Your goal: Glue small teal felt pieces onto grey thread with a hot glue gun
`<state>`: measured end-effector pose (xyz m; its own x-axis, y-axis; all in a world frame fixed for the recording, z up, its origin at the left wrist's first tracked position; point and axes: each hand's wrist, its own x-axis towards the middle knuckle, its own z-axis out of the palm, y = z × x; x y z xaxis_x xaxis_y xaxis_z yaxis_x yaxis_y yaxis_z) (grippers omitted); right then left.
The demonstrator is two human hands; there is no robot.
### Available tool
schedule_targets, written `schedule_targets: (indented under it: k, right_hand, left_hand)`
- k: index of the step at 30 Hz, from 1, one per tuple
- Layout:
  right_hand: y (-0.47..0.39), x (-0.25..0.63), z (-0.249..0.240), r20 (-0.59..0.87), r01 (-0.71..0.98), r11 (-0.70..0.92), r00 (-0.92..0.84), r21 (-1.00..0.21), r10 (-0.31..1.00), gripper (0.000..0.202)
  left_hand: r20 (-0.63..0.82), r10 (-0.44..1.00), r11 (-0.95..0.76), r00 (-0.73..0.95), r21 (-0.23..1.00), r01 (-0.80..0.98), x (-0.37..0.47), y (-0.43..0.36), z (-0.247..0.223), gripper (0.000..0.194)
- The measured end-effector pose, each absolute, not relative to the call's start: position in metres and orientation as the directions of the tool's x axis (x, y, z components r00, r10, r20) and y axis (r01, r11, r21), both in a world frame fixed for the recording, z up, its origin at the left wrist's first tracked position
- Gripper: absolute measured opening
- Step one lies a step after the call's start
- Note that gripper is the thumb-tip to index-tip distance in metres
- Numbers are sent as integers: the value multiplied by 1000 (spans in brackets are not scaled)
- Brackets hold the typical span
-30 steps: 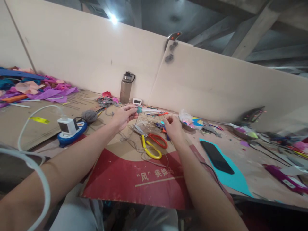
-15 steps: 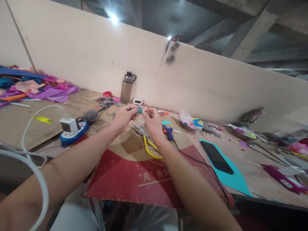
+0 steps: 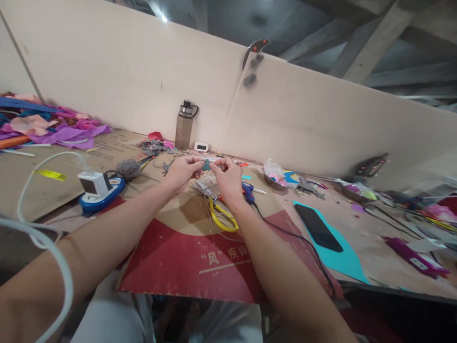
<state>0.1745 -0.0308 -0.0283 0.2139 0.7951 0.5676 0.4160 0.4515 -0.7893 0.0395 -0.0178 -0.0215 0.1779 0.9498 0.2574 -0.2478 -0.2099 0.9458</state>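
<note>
A small dark-green piece (image 3: 206, 165), too small to make out fully, is pinched between my two hands above the cardboard. My left hand (image 3: 183, 172) grips its left side with thumb and fingertips. From the right, my right hand (image 3: 227, 177) closes its thumb and fingers on the other edge. Just below the hands lie yellow-handled pliers (image 3: 223, 216), their head partly among pale scraps. A blue glue gun (image 3: 248, 192) rests beside my right wrist, its black cord running toward the front edge.
A water bottle (image 3: 184, 126) and a small white clock (image 3: 201, 146) stand by the partition. On the left are a power strip (image 3: 102, 193), grey yarn (image 3: 129, 168) and crumpled coloured paper (image 3: 67, 136). A phone (image 3: 317, 227) lies on turquoise sheet (image 3: 352, 264) at right.
My right fingers have moved in closer onto the green piece, which now shows less between the hands. The whole view has shifted slightly.
</note>
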Motion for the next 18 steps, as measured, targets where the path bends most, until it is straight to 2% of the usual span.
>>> schedule_targets:
  k: [8,11,14,18]
  right_hand:
    - [-36,177,-22,523,383,422,212,-821,825,18]
    - [-37,178,-21,499,368,417,161,-831,852,18]
    - [-36,179,-23,452,266,404,149,-875,880,19]
    - [-32,183,-25,285,25,284,127,-959,950,21]
  left_hand:
    - [303,930,-282,208,951,-124,37,-16,-25,8]
    - [294,927,-267,232,953,-141,36,-16,-24,11]
    - [251,914,-179,320,955,-236,35,-17,-21,13]
    - [197,884,-73,424,954,-291,35,-21,-15,19]
